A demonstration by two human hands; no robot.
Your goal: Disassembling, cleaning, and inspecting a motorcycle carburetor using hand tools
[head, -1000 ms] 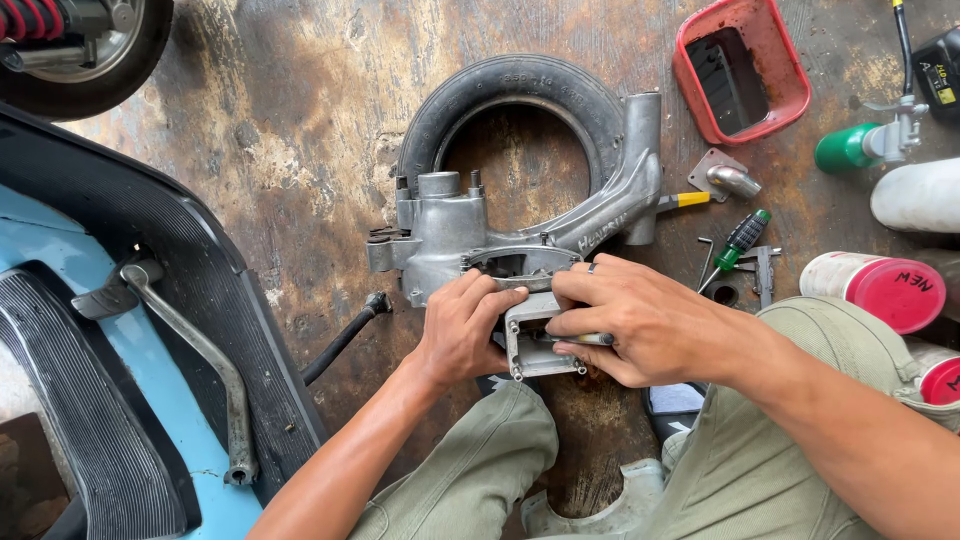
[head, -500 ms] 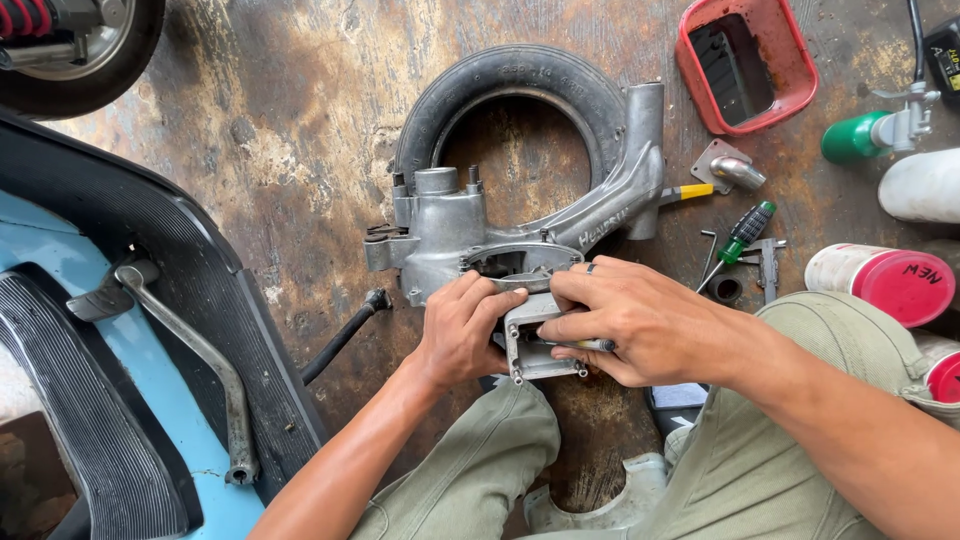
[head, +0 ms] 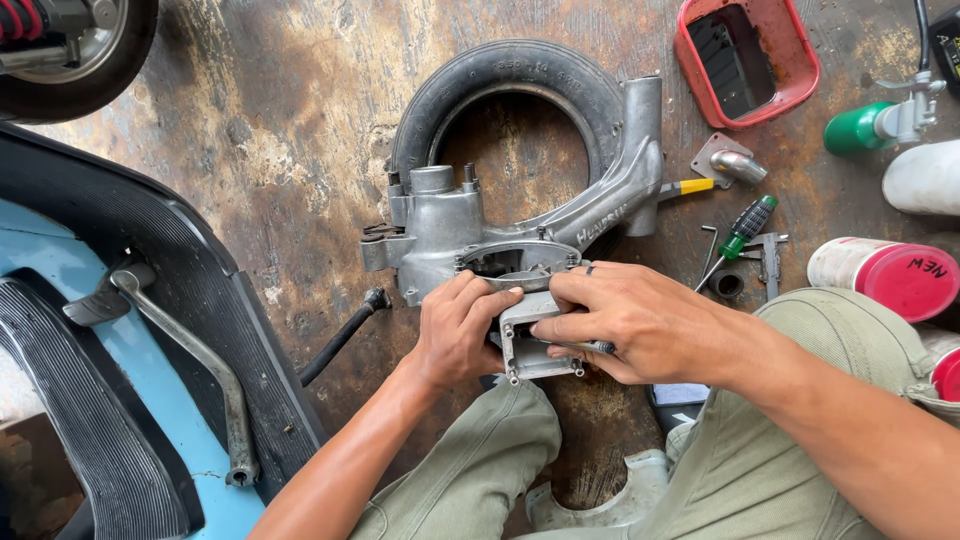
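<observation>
- The left hand [head: 458, 335] grips the left edge of a small grey metal cover [head: 535, 340], fingers curled over its top; it seems to steady the piece against the engine.
- The right hand [head: 625, 320] closes on the cover's right side and also pinches a thin dark tool [head: 597, 347], probably so both can be worked at once; a ring sits on one finger.
- The cover lies at the near end of the engine casing [head: 470, 230], touching its open mouth, just above the person's knees.
- The casing's arm runs through a tyre [head: 505, 85] lying flat on the stained floor [head: 280, 120], which keeps the whole block from rocking.
- Right of the casing, within reach: a yellow-handled tool [head: 690, 186], a green-handled screwdriver [head: 745, 220], a red tray [head: 745, 60], a green bottle [head: 860, 128], a red-capped can [head: 885, 278].
- Left: a blue scooter floor [head: 110, 400] with a pedal lever [head: 190, 350], and a black rod [head: 345, 335] on the floor.
- Hidden: the fingers cover most of the cover's top, so any bolts cannot be made out; the tool's tip is buried in the right palm.
</observation>
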